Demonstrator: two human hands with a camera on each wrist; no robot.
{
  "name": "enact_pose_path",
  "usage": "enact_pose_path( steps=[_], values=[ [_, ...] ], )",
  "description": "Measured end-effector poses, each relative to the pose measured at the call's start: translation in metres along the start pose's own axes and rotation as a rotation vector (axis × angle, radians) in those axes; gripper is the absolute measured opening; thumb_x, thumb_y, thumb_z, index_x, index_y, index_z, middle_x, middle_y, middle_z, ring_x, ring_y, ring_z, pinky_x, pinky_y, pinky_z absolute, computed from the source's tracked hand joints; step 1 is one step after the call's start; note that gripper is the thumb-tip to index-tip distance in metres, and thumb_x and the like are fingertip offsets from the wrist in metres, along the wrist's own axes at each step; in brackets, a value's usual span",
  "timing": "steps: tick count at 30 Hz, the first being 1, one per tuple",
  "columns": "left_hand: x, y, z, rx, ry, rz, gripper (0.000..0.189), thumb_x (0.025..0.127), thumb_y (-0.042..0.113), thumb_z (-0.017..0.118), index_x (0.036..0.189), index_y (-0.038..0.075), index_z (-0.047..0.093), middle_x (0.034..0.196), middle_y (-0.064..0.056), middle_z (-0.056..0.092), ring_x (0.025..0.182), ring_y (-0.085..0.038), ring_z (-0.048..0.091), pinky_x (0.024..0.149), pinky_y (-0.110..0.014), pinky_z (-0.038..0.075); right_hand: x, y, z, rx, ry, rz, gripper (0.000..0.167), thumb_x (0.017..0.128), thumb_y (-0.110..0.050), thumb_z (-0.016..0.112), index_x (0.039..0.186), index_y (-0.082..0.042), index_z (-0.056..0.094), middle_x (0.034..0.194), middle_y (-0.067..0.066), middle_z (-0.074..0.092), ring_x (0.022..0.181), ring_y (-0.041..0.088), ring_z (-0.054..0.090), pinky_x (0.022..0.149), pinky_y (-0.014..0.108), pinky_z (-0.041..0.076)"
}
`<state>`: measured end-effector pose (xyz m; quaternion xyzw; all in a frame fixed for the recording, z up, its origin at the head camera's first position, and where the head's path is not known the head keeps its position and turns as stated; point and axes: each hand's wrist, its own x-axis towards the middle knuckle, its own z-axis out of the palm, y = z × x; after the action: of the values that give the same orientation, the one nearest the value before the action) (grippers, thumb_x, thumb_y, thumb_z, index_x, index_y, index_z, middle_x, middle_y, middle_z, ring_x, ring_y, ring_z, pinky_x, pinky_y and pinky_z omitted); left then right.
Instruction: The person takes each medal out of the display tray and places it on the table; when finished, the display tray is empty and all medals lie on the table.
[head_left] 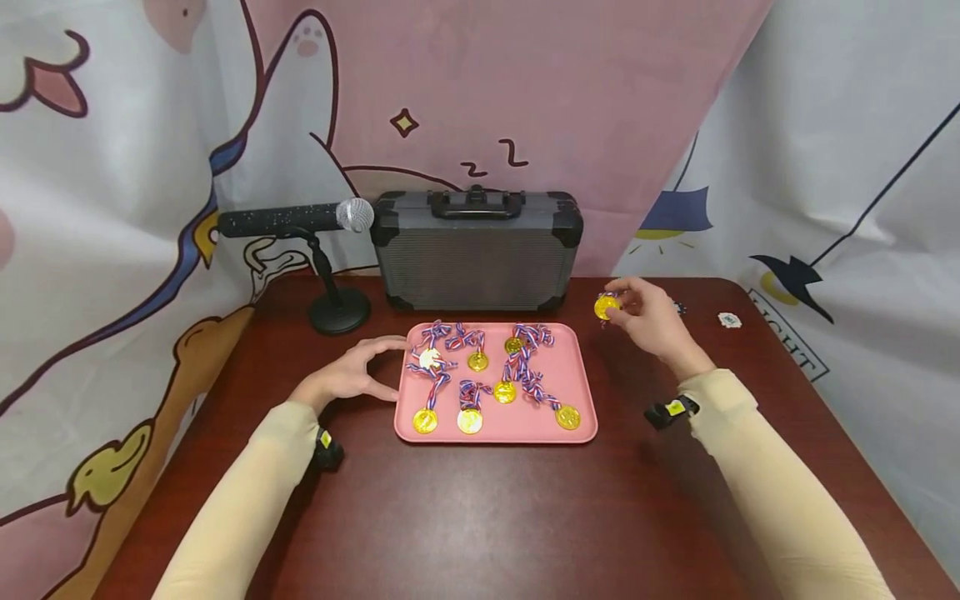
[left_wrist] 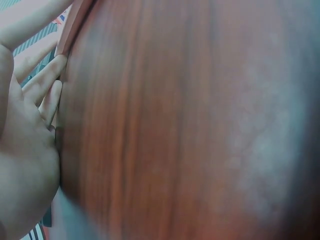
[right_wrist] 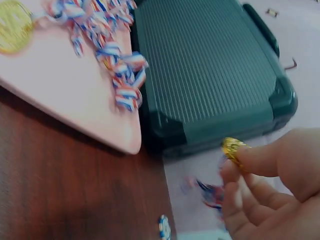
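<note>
Gold medal [head_left: 606, 307] pinched between the thumb and fingers of the right hand [head_left: 656, 321], raised above the counter [head_left: 487, 517]. Its striped ribbon [right_wrist: 212, 195] shows near the same fingers, blurred in the right wrist view. Just left of that pinch: pink tray [head_left: 570, 362], its far right corner nearest the held medal.

Left hand [head_left: 348, 371] holds no medal; fingers extended, thumb spread apart from them, all at the tray's left edge. Whether they press it or merely meet it, cannot tell.

Seven medals [head_left: 505, 392] lie on the tray between the two hands' fingers, ribbons bunched or trailing (some ribbons overlap, so the count goes by discs).

Stage, by my judgement: seven sit at rest, one is in the air and not set down, so that single piece is what is left unsettled. No other loose medal noticed. Coming to the tray or leaving it? One moment does not say.

Ahead of the left fingers, microphone [head_left: 300, 219] on its stand; farther off, between both sets of fingers, grey case [head_left: 480, 267]. Right of the right fingers, pale chip [head_left: 729, 320], well apart.
</note>
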<state>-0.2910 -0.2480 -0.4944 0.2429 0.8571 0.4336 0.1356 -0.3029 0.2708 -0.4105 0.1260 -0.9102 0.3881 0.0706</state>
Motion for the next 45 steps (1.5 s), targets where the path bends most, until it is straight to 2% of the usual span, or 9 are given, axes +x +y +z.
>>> enact_pose_path(
  steps=[4, 8, 11, 13, 24, 29, 33, 38, 45],
  values=[
    [0.000, 0.000, 0.001, -0.011, 0.005, -0.005, 0.090, 0.071, 0.027, 0.099, 0.151, 0.021, 0.057, 0.163, -0.007, 0.043, 0.153, -0.033, 0.026, 0.123, -0.067, 0.017, 0.010, 0.019, 0.004, -0.005, 0.030, 0.012, 0.039, 0.097, 0.004, 0.071, 0.134, 0.002, 0.061, 0.115, 0.026, 0.066, 0.101, 0.041, 0.067, 0.073, 0.010, 0.049],
    [0.001, 0.000, 0.002, -0.015, 0.005, -0.003, 0.090, 0.071, 0.027, 0.099, 0.150, 0.021, 0.058, 0.163, -0.006, 0.044, 0.154, -0.032, 0.027, 0.123, -0.066, 0.019, 0.009, 0.048, 0.022, -0.055, -0.052, 0.043, 0.034, 0.096, 0.003, 0.072, 0.129, 0.002, 0.062, 0.114, 0.027, 0.068, 0.102, 0.040, 0.068, 0.080, 0.033, 0.059],
    [0.002, 0.001, 0.001, -0.020, 0.000, 0.002, 0.090, 0.070, 0.026, 0.099, 0.150, 0.020, 0.058, 0.163, -0.006, 0.044, 0.154, -0.032, 0.028, 0.123, -0.065, 0.019, 0.004, 0.060, 0.034, -0.109, -0.111, 0.049, 0.027, 0.095, 0.001, 0.073, 0.121, 0.002, 0.065, 0.112, 0.025, 0.071, 0.101, 0.038, 0.070, 0.086, 0.052, 0.058],
    [0.001, 0.001, 0.001, -0.023, 0.000, 0.005, 0.090, 0.070, 0.026, 0.099, 0.150, 0.019, 0.058, 0.163, -0.007, 0.044, 0.153, -0.033, 0.028, 0.123, -0.065, 0.019, 0.002, 0.062, 0.038, -0.130, -0.122, 0.044, 0.024, 0.095, 0.000, 0.074, 0.117, 0.002, 0.066, 0.109, 0.024, 0.071, 0.099, 0.037, 0.071, 0.088, 0.054, 0.058],
    [0.004, -0.001, -0.001, -0.042, -0.009, 0.051, 0.089, 0.071, 0.020, 0.098, 0.150, 0.013, 0.058, 0.160, -0.008, 0.048, 0.153, -0.032, 0.032, 0.125, -0.062, 0.019, 0.004, 0.057, 0.044, -0.184, -0.117, 0.028, 0.027, 0.094, -0.008, 0.078, 0.116, 0.003, 0.067, 0.109, 0.024, 0.072, 0.100, 0.039, 0.070, 0.091, 0.055, 0.058],
    [0.002, -0.002, -0.001, -0.023, -0.005, 0.030, 0.089, 0.071, 0.023, 0.099, 0.150, 0.017, 0.058, 0.161, -0.007, 0.046, 0.153, -0.031, 0.031, 0.124, -0.063, 0.021, -0.001, 0.052, 0.040, -0.185, -0.089, 0.019, 0.028, 0.094, -0.010, 0.078, 0.117, 0.002, 0.068, 0.108, 0.022, 0.073, 0.095, 0.036, 0.070, 0.087, 0.054, 0.058],
    [0.001, -0.001, -0.001, -0.009, -0.008, 0.012, 0.090, 0.071, 0.026, 0.099, 0.150, 0.020, 0.057, 0.163, -0.005, 0.044, 0.153, -0.031, 0.030, 0.123, -0.063, 0.021, -0.010, 0.047, 0.036, -0.175, -0.085, -0.022, 0.027, 0.095, -0.013, 0.078, 0.118, -0.002, 0.068, 0.104, 0.016, 0.074, 0.090, 0.031, 0.070, 0.080, 0.048, 0.057],
    [0.001, -0.001, -0.001, 0.000, -0.001, -0.003, 0.089, 0.071, 0.028, 0.099, 0.150, 0.023, 0.058, 0.163, -0.004, 0.043, 0.153, -0.030, 0.028, 0.123, -0.064, 0.021, -0.028, 0.034, 0.036, -0.106, -0.162, -0.108, 0.031, 0.093, -0.013, 0.082, 0.120, -0.005, 0.070, 0.102, 0.006, 0.076, 0.091, 0.022, 0.070, 0.079, 0.041, 0.058],
    [0.002, -0.002, 0.000, -0.018, 0.002, 0.043, 0.088, 0.071, 0.024, 0.099, 0.150, 0.017, 0.058, 0.161, -0.009, 0.046, 0.153, -0.034, 0.031, 0.123, -0.065, 0.020, -0.056, 0.010, 0.045, -0.017, -0.321, -0.271, 0.032, 0.086, -0.014, 0.089, 0.112, -0.008, 0.072, 0.096, -0.004, 0.076, 0.084, 0.014, 0.070, 0.068, 0.031, 0.056]
  ],
)
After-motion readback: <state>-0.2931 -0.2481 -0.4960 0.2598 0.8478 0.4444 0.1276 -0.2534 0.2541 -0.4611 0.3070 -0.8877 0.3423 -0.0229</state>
